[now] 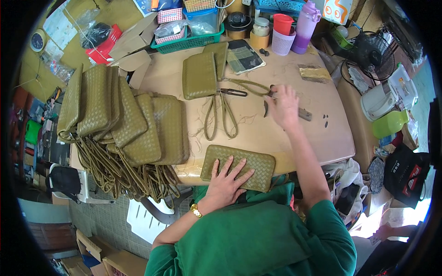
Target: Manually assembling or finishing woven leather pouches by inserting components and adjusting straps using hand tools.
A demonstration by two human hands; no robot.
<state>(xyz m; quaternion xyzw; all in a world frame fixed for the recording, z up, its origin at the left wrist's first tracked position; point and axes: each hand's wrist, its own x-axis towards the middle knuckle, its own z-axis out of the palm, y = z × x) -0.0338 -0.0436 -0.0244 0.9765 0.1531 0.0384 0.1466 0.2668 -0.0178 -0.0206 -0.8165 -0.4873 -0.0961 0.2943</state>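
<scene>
Olive woven pouch (248, 166) lying flat at the near edge of the desk (322, 133), just in front of the green-clad body. Left hand (225, 181) pressed down on its near half, fingers spread wide, palm flat, gold watch (196, 210) on the wrist. Right hand (283, 106) stretched out to mid-desk, fingers curled around something small and dark, probably a cutting tool, though too small to tell for sure. Touching the end of an olive cord (251, 86) there, with a dark handle (234, 92) lying just left along the same cord.

Further out, a second woven pouch (199, 76) flat on the desk, long strap loops (221, 117) trailing toward the near edge, loose threads scattered beside them. To the left, a big stack of woven pouches (129, 122) overlapping like shingles, straps dangling off the desk edge. At the back, a green basket (189, 42) full of packets, a checked cloth (244, 56), a red cup (282, 23) and a purple bottle (306, 25). Off to the right, beyond the desk, a black fan (375, 53) and a white appliance (386, 96).
</scene>
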